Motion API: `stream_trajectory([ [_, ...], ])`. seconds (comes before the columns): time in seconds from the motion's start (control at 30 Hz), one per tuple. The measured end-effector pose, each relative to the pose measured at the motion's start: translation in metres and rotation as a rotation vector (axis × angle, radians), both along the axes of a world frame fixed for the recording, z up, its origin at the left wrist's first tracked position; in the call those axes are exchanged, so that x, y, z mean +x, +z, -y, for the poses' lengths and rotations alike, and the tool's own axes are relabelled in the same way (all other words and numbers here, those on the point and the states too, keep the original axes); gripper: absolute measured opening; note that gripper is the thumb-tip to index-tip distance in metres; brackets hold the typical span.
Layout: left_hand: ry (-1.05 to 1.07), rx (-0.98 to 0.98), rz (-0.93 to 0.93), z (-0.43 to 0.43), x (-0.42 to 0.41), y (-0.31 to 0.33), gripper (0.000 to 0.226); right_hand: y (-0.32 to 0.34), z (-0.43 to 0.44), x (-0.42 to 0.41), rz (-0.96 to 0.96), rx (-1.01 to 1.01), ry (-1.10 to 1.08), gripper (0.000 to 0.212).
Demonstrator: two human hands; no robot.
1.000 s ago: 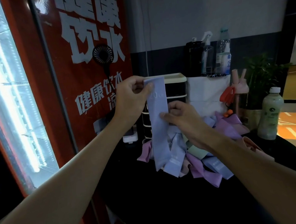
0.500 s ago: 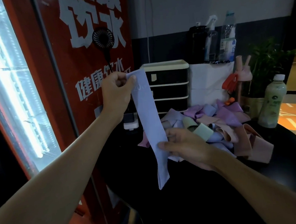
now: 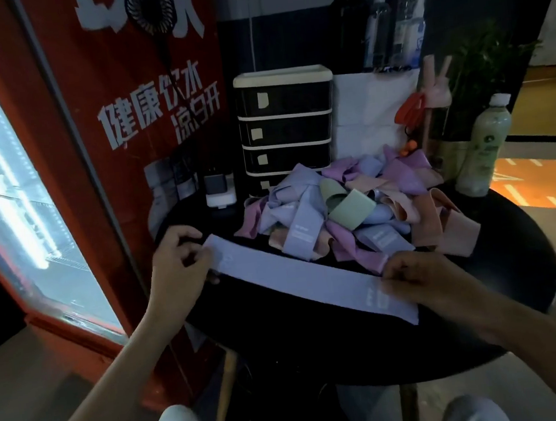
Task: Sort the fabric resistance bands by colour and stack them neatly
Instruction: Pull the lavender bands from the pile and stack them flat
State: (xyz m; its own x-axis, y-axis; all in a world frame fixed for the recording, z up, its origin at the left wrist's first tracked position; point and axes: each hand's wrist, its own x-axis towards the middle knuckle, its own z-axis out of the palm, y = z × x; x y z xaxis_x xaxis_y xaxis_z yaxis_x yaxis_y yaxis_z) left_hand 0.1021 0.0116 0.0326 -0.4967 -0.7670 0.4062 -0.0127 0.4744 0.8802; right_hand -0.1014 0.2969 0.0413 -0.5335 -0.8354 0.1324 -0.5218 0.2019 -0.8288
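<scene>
A long light-blue band [image 3: 297, 277] lies stretched flat across the round black table [image 3: 504, 289], running from upper left to lower right. My left hand [image 3: 180, 268] pinches its left end at the table's edge. My right hand [image 3: 418, 281] holds the band near its right end, fingers on top of the fabric. Behind the band sits a tangled pile of bands [image 3: 348, 209] in light blue, purple, pink, peach and pale green.
A black drawer unit [image 3: 286, 123] stands behind the pile, with a white charger block [image 3: 220, 192] to its left. A pale green bottle [image 3: 484, 147] and a potted plant [image 3: 480, 62] stand at the right. A red drinks fridge [image 3: 96, 126] rises at the left.
The blue band hung upright from my raised left hand; both hands have since lowered it and laid it flat across the table in front of the pile.
</scene>
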Motion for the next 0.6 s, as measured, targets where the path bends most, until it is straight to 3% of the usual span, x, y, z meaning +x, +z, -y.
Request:
stream_trajectory([
  [0.07, -0.048, -0.168, 0.129, -0.011, 0.003, -0.017, 0.034, -0.002, -0.015, -0.005, -0.121, 0.03, -0.064, 0.013],
  [0.13, -0.105, -0.193, 0.193, -0.025, 0.003, -0.028, 0.035, -0.005, -0.028, -0.008, -0.141, 0.037, -0.126, 0.01],
  [0.27, -0.162, -0.205, 0.213, -0.044, -0.001, -0.036, 0.023, -0.013, -0.046, -0.018, -0.259, 0.105, -0.205, 0.018],
  [0.5, -0.156, -0.475, 0.382, -0.038, -0.007, -0.05, 0.013, -0.026, -0.055, -0.028, -0.382, 0.29, -0.254, 0.028],
  [0.6, -0.173, -0.512, 0.367, -0.039, -0.009, -0.049, 0.005, -0.027, -0.056, -0.027, -0.457, 0.342, -0.314, 0.031],
])
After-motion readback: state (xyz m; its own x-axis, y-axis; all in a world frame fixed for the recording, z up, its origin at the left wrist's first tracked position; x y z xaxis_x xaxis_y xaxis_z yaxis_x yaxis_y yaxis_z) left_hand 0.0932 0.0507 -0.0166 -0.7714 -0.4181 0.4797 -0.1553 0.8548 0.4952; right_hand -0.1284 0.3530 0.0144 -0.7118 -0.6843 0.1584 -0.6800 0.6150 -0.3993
